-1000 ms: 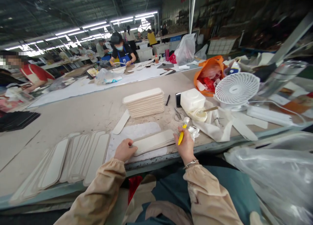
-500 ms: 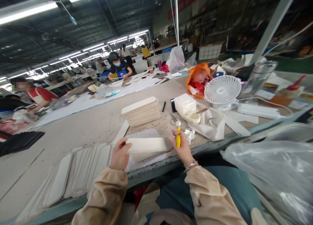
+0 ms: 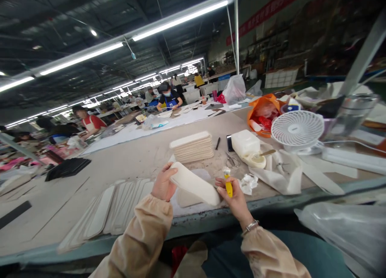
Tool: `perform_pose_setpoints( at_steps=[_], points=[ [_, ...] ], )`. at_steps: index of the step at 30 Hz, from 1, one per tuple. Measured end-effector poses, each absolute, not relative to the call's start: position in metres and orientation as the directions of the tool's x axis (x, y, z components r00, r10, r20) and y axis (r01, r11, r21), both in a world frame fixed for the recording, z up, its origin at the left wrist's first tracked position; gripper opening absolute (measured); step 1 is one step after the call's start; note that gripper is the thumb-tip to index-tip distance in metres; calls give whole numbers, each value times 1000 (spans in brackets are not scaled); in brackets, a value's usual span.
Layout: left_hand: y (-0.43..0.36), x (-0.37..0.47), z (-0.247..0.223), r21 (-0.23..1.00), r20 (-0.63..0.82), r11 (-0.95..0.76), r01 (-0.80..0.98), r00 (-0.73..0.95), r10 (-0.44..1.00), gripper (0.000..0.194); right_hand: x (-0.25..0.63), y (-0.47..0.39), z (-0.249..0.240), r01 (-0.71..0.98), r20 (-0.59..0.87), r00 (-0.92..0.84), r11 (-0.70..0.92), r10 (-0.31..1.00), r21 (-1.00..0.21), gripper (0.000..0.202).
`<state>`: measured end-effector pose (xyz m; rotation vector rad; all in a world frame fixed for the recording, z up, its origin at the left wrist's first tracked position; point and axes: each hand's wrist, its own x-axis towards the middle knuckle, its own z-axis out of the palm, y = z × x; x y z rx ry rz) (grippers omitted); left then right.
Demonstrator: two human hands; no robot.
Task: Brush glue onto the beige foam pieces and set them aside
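Note:
Pinched in my left hand (image 3: 164,182) is the upper left end of a long, cream panel with rounded ends (image 3: 196,184). The panel slants down to the right above the table's front edge. My right hand (image 3: 235,199) grips a yellow-handled tool (image 3: 229,188) with whitish material at its top, and its fingers are beside the panel's right end; whether they touch it is unclear. Under the panel lies another pale piece (image 3: 188,198). A neat stack of similar panels (image 3: 193,147) stands behind, and more panels (image 3: 120,205) lie fanned out on the left.
Scissors (image 3: 233,161), a white container (image 3: 245,143), crumpled white paper (image 3: 249,183) and a white fan (image 3: 297,131) are on the right. Black sheets (image 3: 68,168) lie at the left. A person in a blue apron (image 3: 171,102) works across the table.
The panel has turned from roughly level to slanting, its right end lower and its broad face showing. The camera view has shifted, so the scene sits further right and lower.

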<state>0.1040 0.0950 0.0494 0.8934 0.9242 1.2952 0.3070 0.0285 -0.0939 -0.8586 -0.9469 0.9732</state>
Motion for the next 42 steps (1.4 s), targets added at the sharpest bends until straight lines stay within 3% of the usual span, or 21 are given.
perform_pose_setpoints(
  at_steps=[14,20,26,36,42],
  points=[
    [105,111,43,869,-36,20,-494,-23,999,24,308,24,-95,-116,261,405,333,876,-936,43],
    [98,107,37,828,-223,220,-516,56,973,17,313,24,-90,-40,269,490,330,829,-943,43],
    [95,96,16,753,-372,257,-606,-71,925,15,315,26,-81,-56,264,490,332,831,-942,43],
    [91,90,3,790,-322,169,-589,-163,933,15,311,31,-90,-35,216,490,266,845,-963,43],
    [86,93,0,718,-345,157,-678,-151,926,22,312,30,-89,13,250,525,287,813,-958,36]
  ],
)
